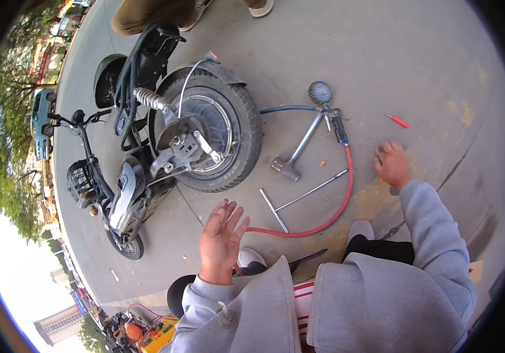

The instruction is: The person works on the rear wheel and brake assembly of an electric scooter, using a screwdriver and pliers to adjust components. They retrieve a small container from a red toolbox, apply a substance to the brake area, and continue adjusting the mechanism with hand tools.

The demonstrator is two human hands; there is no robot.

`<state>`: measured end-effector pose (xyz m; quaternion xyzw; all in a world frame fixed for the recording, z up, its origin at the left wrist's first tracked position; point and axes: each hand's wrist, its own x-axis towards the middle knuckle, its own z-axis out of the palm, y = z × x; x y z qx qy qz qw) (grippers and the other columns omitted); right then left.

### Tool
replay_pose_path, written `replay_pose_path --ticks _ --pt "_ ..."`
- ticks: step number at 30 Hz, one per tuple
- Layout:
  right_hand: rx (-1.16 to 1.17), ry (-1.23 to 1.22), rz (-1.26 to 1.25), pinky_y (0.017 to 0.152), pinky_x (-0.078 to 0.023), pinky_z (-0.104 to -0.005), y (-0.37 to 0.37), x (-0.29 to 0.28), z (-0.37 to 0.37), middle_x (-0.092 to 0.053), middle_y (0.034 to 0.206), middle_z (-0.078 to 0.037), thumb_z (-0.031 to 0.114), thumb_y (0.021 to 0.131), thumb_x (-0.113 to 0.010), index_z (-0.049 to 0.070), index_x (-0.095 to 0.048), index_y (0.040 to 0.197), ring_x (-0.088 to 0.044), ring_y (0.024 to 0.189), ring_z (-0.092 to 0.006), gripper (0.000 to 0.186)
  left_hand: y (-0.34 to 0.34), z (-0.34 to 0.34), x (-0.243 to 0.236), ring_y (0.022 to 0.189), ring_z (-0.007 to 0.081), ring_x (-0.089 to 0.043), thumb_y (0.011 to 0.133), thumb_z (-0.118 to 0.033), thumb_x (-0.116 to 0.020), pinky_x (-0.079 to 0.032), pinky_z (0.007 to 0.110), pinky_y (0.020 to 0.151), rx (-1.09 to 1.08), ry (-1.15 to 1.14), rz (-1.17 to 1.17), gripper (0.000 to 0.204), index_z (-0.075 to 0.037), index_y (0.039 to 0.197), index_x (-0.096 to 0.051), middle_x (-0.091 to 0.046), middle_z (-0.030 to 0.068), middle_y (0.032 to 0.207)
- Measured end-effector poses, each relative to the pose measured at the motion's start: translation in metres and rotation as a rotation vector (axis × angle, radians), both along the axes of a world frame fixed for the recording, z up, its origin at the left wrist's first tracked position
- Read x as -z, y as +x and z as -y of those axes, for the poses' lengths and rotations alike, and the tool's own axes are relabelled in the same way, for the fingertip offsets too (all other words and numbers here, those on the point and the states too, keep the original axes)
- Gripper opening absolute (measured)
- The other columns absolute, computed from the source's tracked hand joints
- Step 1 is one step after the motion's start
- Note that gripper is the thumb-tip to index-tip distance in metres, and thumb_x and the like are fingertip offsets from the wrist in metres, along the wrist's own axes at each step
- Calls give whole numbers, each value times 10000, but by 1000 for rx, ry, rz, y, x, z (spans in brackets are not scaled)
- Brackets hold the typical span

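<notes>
My left hand [223,241] is raised palm up, open, with fingers apart and dark smudges on the tips; it holds nothing. Off to the right, my right hand [392,166] has bent, slightly parted fingers, and nothing shows in it. A red-handled screwdriver [399,121] lies on the ground beyond the right hand. Between my hands and the far side lie a metal hammer [299,147], a T-handle wrench [305,193] and a tyre inflator with a round gauge [320,93]. Ahead to the left is the rear wheel [246,141] of an electric scooter [132,176] lying on its side.
A red hose [323,230] curves from the inflator past my feet; a blue hose [287,109] runs toward the tyre. A dark blade-like tool [309,256] lies between my shoes. Another person's shoe [261,8] stands at the far edge. Yellow equipment [159,334] sits at lower left.
</notes>
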<state>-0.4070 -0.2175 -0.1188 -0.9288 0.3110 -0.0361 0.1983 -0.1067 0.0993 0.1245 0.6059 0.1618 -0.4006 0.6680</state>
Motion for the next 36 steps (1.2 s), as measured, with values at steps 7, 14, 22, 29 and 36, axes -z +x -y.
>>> replay_pose_path --ticks 7,14,22,29,36 --pt "440 -490 142 901 -437 -467 15 21 65 -591 1054 -127 124 814 -658 46 -615 1055 -537 1026 -345 257 25 39 55 1282 328 -470 895 -345 -661 -428 460 1034 823 648 641 756 -41 1492 -310 -480 203 1391" --pt "432 -273 -182 829 -467 -463 15 45 81 -614 1000 -133 132 845 -643 53 -570 974 -592 949 -330 167 41 29 99 1346 353 -399 731 -357 -804 -286 479 1133 739 1227 1321 754 -55 1355 -508 -483 156 1402" --pt "351 346 527 676 -491 -348 139 -39 59 -607 804 -117 129 933 -587 13 -538 947 -591 704 -220 127 69 6 119 1348 276 -415 701 -330 -834 -272 500 1152 883 1166 1318 757 -82 1337 -505 -500 104 1390" --pt "-267 576 402 737 -503 -383 263 -150 -30 -671 868 -167 157 883 -618 16 -605 986 -650 806 -301 176 66 10 123 1395 323 -359 718 -307 -818 -265 606 1123 849 1228 1279 690 -145 1320 -523 -475 47 1395" --pt "-291 403 177 767 -506 -448 328 -156 -61 -687 930 -182 216 843 -638 34 -673 950 -650 893 -359 213 70 3 129 1389 375 -357 705 -271 -823 -265 638 1111 803 1140 1262 688 -148 1319 -538 -510 50 1356"
